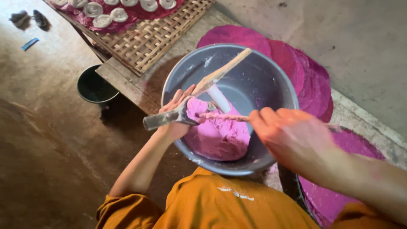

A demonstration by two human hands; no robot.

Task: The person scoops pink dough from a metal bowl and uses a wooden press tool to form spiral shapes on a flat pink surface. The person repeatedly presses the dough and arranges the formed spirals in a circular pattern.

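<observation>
A grey round basin (pixel 271 80) sits in front of me with a lump of pink dough (pixel 218 135) in its near side. My left hand (pixel 176 112) grips a tool with a pale wooden arm (pixel 224 70) and a clear handle end (pixel 159 121) that lies across the basin's rim. My right hand (pixel 288 135) is closed on a thin stick or strand smeared with pink dough (pixel 222 116), which reaches toward the tool. A white cylindrical piece (pixel 219 98) shows under the wooden arm.
Flat round pink sheets (pixel 313 80) lie stacked on the low board beyond the basin. A woven bamboo tray (pixel 152 38) at the upper left carries pink sheets topped with white coils (pixel 104 19). A dark bucket (pixel 94 87) stands on the floor at the left. Another pink-filled pan (pixel 339 199) sits at the lower right.
</observation>
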